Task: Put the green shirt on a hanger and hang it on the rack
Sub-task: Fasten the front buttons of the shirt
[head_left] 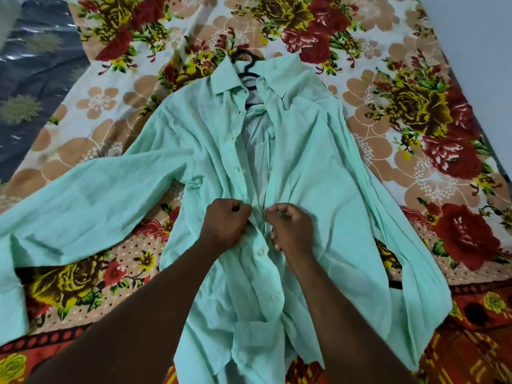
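Floral sheet (pixel 415 173), with the green shirt (pixel 177 151) spread flat across mid-frame.
At frame centre the left hand (pixel 225 225) grips one front edge in a fist and the right hand (pixel 292 228) pinches the other edge. A black hanger (pixel 247 68) sits inside the collar, its hook poking out at top centre.

Clearance round green shirt (pixel 199 151)
I see bare bed (pixel 374 87) beyond hanger hook (pixel 245 60) & beside collar (pixel 230 79); sleeve (pixel 83 195) sprawls across left approach, w/ left hand (pixel 225 223) & right hand (pixel 291 228) crowding mid-front.
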